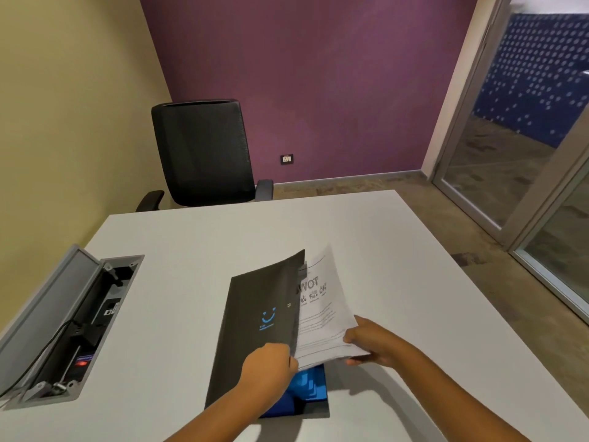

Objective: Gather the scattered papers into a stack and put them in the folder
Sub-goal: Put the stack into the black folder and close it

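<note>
Both hands work over the counter (191, 250): left hand (269, 366) lifts the stiff folder (258, 314) cover, right hand (369, 342) pinches the light, floppy papers (322, 320) at their near edge, half inside.

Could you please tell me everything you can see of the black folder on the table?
The folder is matte black, card-like, with a small blue smile logo on its cover. It lies on the white table, its cover lifted partly open by the left hand gripping the near edge. A blue inner pocket shows below. The right hand holds the papers at its opening.
</note>
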A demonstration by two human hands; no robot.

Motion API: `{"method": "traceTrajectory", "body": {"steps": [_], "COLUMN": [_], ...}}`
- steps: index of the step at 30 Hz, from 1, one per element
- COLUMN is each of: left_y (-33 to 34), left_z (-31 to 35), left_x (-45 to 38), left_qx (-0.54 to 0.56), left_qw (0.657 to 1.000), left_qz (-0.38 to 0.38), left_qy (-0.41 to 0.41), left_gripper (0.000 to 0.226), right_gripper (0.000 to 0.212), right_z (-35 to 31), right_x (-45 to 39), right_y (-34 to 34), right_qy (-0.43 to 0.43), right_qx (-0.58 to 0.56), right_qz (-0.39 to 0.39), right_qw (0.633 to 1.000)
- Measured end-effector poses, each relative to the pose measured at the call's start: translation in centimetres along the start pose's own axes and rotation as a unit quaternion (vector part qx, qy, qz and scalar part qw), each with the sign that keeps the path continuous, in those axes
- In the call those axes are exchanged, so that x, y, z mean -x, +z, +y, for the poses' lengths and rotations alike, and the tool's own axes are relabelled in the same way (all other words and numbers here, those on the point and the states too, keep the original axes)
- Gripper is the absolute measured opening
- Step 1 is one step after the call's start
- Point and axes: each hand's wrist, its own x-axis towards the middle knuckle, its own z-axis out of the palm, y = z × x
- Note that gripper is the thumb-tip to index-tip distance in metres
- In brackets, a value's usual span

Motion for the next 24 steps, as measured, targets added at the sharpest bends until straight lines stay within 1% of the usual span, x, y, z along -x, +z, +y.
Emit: {"method": "traceTrajectory", "body": {"steps": [4,6,8,10,11,12,13,15,17,18,19,21,23,24], "left_y": [0.2,0.3,0.6,0.8,0.9,0.9,1.0,1.3,1.9,2.2,2.6,3.4,4.1,4.3], "left_z": [1.3,1.9,2.1,2.4,2.6,2.8,3.0,3.4,3.4,3.3,3.2,3.1,2.8,2.4], "left_x": [-0.3,-0.4,-0.4,-0.4,-0.3,-0.3,-0.3,-0.4,-0.4,-0.3,-0.2,-0.2,-0.4,-0.6], "left_qx": [0.016,0.008,0.001,0.008,0.013,0.015,0.012,-0.013,-0.051,-0.071,-0.087,-0.096,-0.080,-0.073], "left_qw": [1.000,1.000,1.000,1.000,1.000,1.000,1.000,1.000,0.998,0.996,0.993,0.989,0.989,0.989], "left_qz": [0.004,-0.008,-0.018,-0.020,-0.022,-0.022,-0.021,-0.019,-0.020,-0.019,-0.014,0.005,0.012,0.011], "left_qy": [-0.002,-0.007,-0.014,-0.015,-0.012,-0.007,-0.001,0.012,0.036,0.053,0.072,0.111,0.127,0.126], "left_gripper": [0.022,0.026,0.030,0.030,0.030,0.029,0.028,0.028,0.028,0.027,0.026,0.027,0.037,0.038], "right_gripper": [0.056,0.055,0.047,0.039,0.030,0.015,0.007,0.017,0.031,0.034,0.030,0.011,0.034,0.040], "right_z": [0.1,0.0,-0.1,0.0,0.2,0.5,0.7,1.2,1.8,2.1,2.5,3.9,5.9,6.8], "right_x": [-1.0,-1.4,-1.7,-2.3,-2.7,-3.2,-3.6,-4.5,-5.1,-5.1,-5.1,-5.1,-5.1,-4.9], "right_y": [3.2,4.3,5.1,6.0,6.5,7.0,7.4,7.8,7.8,7.7,7.4,6.3,4.7,3.8], "right_qy": [-0.002,-0.004,-0.010,-0.003,0.010,0.022,0.026,0.024,0.010,0.001,-0.010,-0.026,-0.019,-0.017], "right_qx": [0.023,0.042,0.136,0.243,0.288,0.330,0.362,0.394,0.395,0.401,0.409,0.391,0.361,0.350], "right_qz": [-0.025,-0.023,0.019,0.062,0.070,0.068,0.064,0.061,0.050,0.041,0.027,0.021,0.074,0.119], "right_qw": [0.999,0.999,0.990,0.968,0.955,0.941,0.929,0.917,0.917,0.915,0.912,0.920,0.929,0.929]}}
